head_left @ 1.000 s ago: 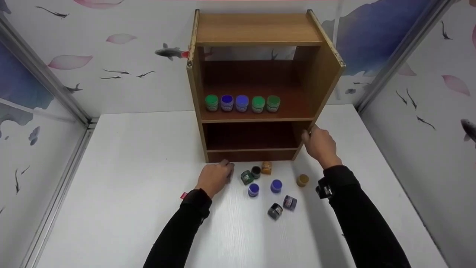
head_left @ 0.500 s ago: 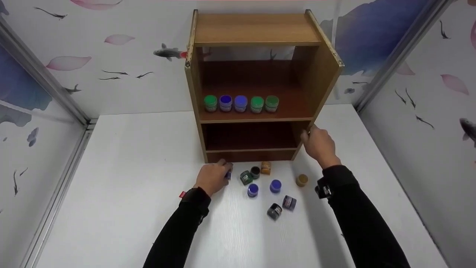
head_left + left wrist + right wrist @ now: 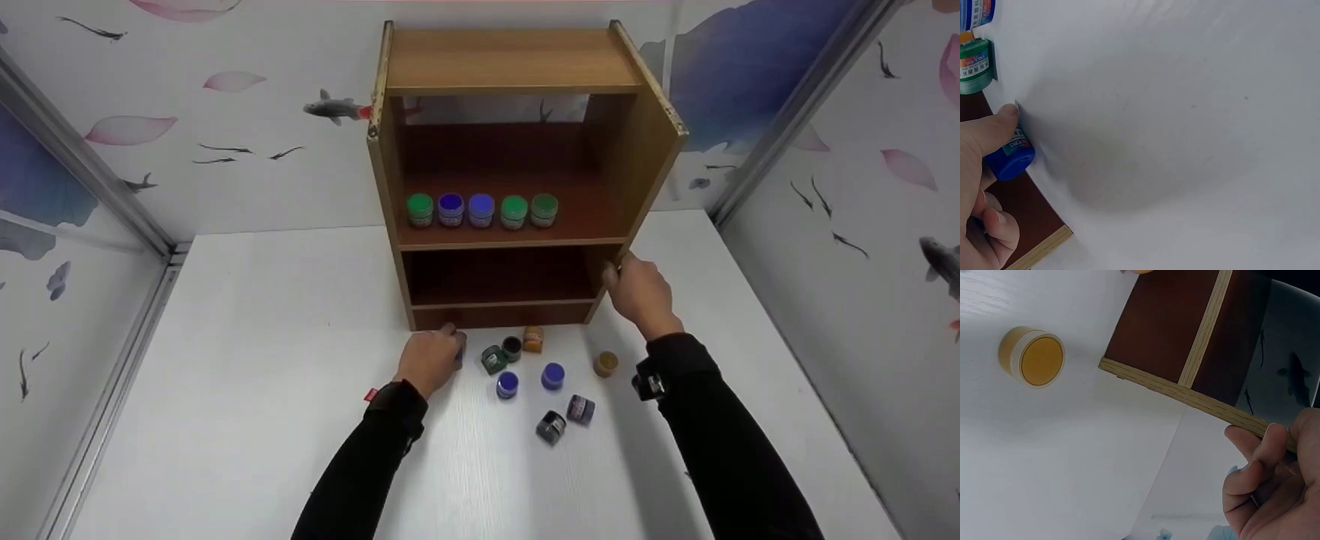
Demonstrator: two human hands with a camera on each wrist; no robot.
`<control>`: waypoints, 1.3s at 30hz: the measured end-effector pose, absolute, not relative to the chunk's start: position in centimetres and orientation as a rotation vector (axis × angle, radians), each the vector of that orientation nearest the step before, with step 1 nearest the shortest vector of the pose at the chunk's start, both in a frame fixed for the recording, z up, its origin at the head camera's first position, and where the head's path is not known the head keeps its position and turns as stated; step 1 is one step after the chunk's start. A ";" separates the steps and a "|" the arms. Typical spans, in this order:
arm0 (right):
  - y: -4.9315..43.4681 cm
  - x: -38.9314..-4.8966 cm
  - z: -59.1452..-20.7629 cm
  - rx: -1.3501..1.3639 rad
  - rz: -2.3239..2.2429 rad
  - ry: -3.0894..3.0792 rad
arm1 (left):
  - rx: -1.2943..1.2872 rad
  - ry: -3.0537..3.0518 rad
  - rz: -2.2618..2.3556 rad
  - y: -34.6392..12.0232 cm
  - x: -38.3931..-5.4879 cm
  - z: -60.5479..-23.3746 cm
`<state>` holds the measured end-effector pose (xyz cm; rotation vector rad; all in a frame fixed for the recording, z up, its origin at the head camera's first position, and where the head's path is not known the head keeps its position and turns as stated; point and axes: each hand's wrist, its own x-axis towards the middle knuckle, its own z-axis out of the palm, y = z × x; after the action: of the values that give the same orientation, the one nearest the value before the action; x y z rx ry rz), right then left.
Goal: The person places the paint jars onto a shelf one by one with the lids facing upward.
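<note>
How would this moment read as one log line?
left hand: holds blue jar; right hand: grips cabinet; cabinet: five upright jars; table: other jars

The head camera looks from high up, forward and down, and covers the whole cabinet (image 3: 514,60), the table (image 3: 262,390), the left hand (image 3: 430,361) and the right hand (image 3: 643,295). The left wrist camera faces the table from close, with the blue jar (image 3: 1012,163) near its left border. The right wrist camera is also close and sees the cabinet slanted, at the upper right. The head and right wrist views share the yellow jar (image 3: 1041,361); all three share the cabinet's lower part.
</note>
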<state>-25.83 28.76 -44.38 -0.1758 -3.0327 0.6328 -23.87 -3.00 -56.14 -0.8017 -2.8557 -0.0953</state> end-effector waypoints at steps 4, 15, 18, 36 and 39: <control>28.7 -25.9 -44.4 -0.168 0.621 -3.027 | -0.798 -2.866 -0.118 -3.1 -23.8 -56.1; 28.8 -25.9 -44.4 -0.170 0.606 -3.021 | -0.724 -2.955 -0.225 -3.6 -23.8 -55.2; 28.7 -25.9 -44.4 -0.164 0.595 -3.020 | -0.715 -2.974 -0.257 -3.8 -23.8 -55.0; 28.8 -26.1 -44.5 -0.163 0.601 -3.042 | -0.717 -2.949 -0.416 -4.3 -23.6 -54.4; 28.8 -26.0 -44.5 -0.155 0.601 -3.037 | -0.723 -2.952 -0.424 -4.5 -23.5 -54.4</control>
<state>-26.05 28.81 -44.51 -0.1551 -3.0374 0.6012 -23.51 -4.46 -54.38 -0.7226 -2.9518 -0.4242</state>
